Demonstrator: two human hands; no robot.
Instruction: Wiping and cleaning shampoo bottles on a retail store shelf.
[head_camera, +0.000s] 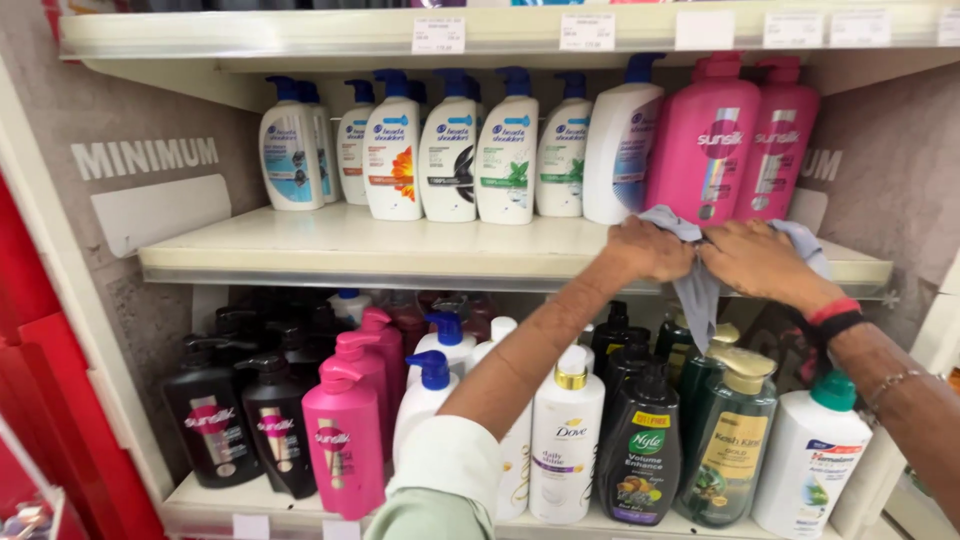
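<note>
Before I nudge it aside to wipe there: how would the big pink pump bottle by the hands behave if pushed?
The big pink pump bottle stands tall and upright, so probably top-heavy and tippable. It looks glossy, likely slippery. The white bottle beside it might get knocked.

Left arm rises from bottom centre, pale sleeve at the elbow, bare forearm angled up and to the right. Left hand knuckles up, fingers curled closed in a tight grip. Right arm enters from the right edge, forearm angled up and to the left; red and black bands at the wrist, a thin bracelet lower down. Right hand palm down, fingers bent and closed. Both hands close together, nearly touching.
</note>
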